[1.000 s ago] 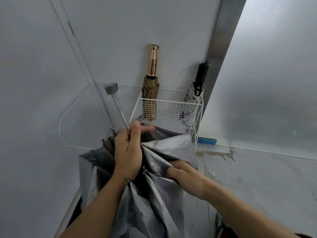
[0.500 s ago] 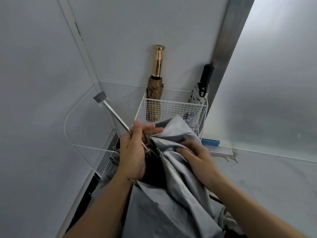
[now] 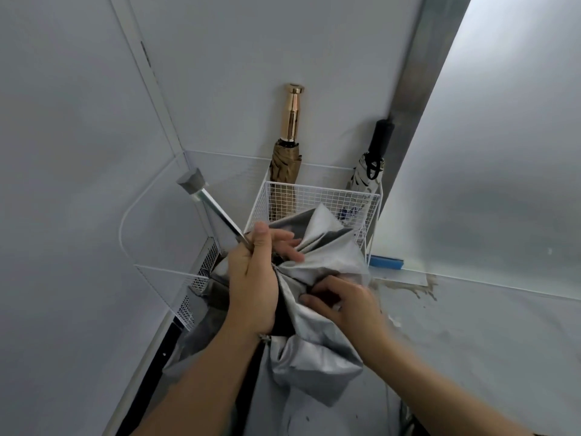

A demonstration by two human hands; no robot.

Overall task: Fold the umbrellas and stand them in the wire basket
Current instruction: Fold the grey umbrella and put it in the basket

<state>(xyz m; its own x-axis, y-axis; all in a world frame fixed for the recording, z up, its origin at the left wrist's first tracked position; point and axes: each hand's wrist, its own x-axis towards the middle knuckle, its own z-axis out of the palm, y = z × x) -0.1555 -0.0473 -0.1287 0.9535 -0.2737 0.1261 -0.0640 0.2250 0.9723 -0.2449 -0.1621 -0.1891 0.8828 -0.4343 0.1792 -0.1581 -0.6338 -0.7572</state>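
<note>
The left hand point(image 3: 251, 278) is clamped round the silver umbrella point(image 3: 314, 354) where its cloth gathers at the shaft point(image 3: 220, 212), thumb up along the metal, fingertips spread over the folds. The right hand point(image 3: 345, 303) pinches a fold of cloth just beside it, fingers curled in.

The shaft tilts up and left to a grey cap point(image 3: 190, 181), which stands close to the left wall point(image 3: 78, 152), with little room that side. The cloth's upper edge lies against the front wire of the basket point(image 3: 314, 193) and covers part of it; the rest hangs loose below the hands.

The basket sits in the corner, with the back wall behind and a metal post point(image 3: 418, 73) at its right. Its middle is open between two folded umbrellas standing in it: a tan umbrella point(image 3: 287, 165) with a gold handle at back left, and a white umbrella point(image 3: 366, 174) with a black handle at back right. That makes three umbrellas and one basket. A blue strip point(image 3: 386, 262) lies on the floor to the basket's right.
</note>
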